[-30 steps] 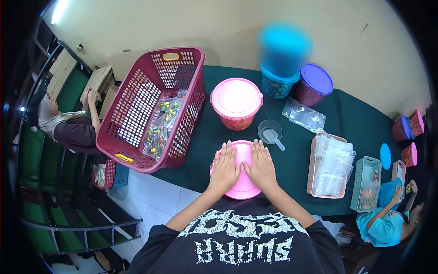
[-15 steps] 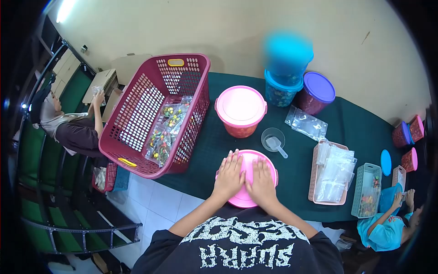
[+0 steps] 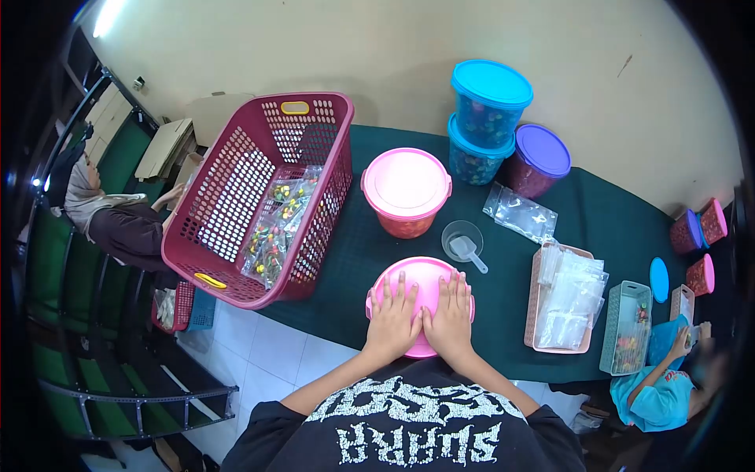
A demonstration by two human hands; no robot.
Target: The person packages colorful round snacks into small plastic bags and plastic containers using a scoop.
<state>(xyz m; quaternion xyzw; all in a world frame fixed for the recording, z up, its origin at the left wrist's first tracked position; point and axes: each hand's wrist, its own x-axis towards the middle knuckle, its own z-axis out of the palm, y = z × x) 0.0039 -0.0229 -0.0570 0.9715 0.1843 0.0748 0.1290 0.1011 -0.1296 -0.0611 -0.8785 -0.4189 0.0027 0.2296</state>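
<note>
Both of my hands lie flat on the pink lid (image 3: pixel 423 275) of a round tub at the front edge of the table. My left hand (image 3: pixel 392 321) rests on the lid's left half, fingers stretched and slightly spread. On the right half lies my right hand (image 3: pixel 450 321), its fingers also straight, the thumbs almost meeting in the middle. The tub's body is mostly hidden under the lid. Just beyond stands a second pink-lidded tub (image 3: pixel 406 224) with reddish contents. Near it, a clear round bowl (image 3: pixel 454 234) has a translucent scoop (image 3: pixel 465 248) in it.
A large maroon basket (image 3: pixel 308 236) with small filled bags stands left. Blue-lidded tubs (image 3: pixel 486 118) are stacked at the back beside a purple-lidded tub (image 3: pixel 536 169). Right are plastic bags (image 3: pixel 568 303) in a pink tray and a grey-green basket (image 3: pixel 621 334). Two people work at the sides.
My hands stay on the lid, with the fingers a little more spread. The blurred blue tub on top of the stack is now sharp. The person at left has lowered their hands.
</note>
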